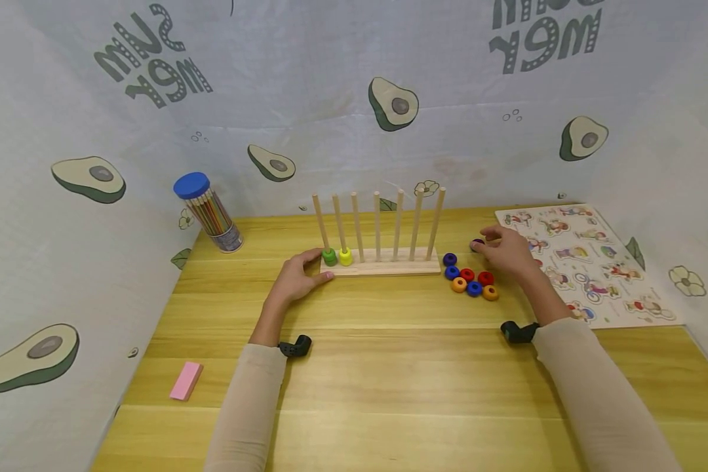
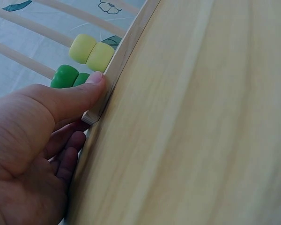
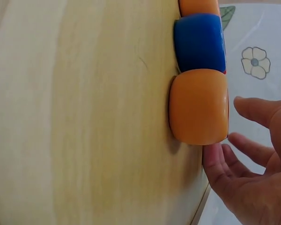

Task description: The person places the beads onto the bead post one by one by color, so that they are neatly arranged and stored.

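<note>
My left hand (image 1: 295, 278) grips the left end of a wooden peg rack (image 1: 389, 267), its thumb on the front edge and its fingers round the end. Green beads (image 1: 329, 257) sit at the foot of the leftmost peg and yellow beads (image 2: 91, 51) on the peg beside it; the other pegs are bare. My right hand (image 1: 507, 252) reaches over the far side of the loose beads, thumb and fingers spread apart at a dark purple bead (image 1: 476, 245). In the right wrist view, an orange bead (image 3: 199, 107) stands in front of the fingertips and hides what lies behind.
Loose blue (image 1: 474, 289), red (image 1: 486, 278) and orange beads lie right of the rack. A picture puzzle board (image 1: 616, 303) lies at the far right. At the back left stands a blue-lidded tub of pencils (image 1: 215, 219). A pink block (image 1: 185, 381) rests at front left.
</note>
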Demonstrator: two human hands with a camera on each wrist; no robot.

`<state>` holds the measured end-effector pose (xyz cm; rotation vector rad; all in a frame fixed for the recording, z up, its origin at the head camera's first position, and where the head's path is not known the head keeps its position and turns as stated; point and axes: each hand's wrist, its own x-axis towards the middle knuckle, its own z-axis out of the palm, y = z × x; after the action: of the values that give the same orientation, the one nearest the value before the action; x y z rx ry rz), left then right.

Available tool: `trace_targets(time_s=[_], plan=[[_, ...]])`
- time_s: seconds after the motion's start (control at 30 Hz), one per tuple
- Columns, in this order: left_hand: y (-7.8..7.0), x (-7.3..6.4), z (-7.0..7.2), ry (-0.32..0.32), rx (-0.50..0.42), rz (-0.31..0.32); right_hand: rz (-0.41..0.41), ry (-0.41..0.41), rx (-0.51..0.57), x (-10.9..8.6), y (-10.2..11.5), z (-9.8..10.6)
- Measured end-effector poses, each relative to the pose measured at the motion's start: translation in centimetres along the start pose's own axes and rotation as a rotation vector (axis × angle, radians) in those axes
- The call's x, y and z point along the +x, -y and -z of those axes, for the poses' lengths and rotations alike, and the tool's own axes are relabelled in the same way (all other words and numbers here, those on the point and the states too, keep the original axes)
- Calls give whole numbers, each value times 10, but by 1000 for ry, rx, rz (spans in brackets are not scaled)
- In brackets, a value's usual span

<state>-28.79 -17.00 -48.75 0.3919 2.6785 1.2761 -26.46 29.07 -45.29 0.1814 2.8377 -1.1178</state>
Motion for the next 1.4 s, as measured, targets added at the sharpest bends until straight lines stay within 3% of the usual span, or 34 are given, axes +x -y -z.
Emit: trace_targets(time_s=[0.43, 0.87, 1.03, 1.23, 1.4], plan=[[0, 0, 0, 2, -1, -15, 14, 26, -73, -2, -5, 1], [0, 1, 0, 0, 21, -20, 24, 32, -49, -6, -1, 6], [0, 0, 1, 1, 20, -23, 64, 11, -44, -12, 10, 15], [-1, -1, 1, 6, 24, -13, 118, -83, -57, -22, 30, 33], [0, 0, 1, 6, 12, -7, 175, -138, 3, -31, 52, 44]])
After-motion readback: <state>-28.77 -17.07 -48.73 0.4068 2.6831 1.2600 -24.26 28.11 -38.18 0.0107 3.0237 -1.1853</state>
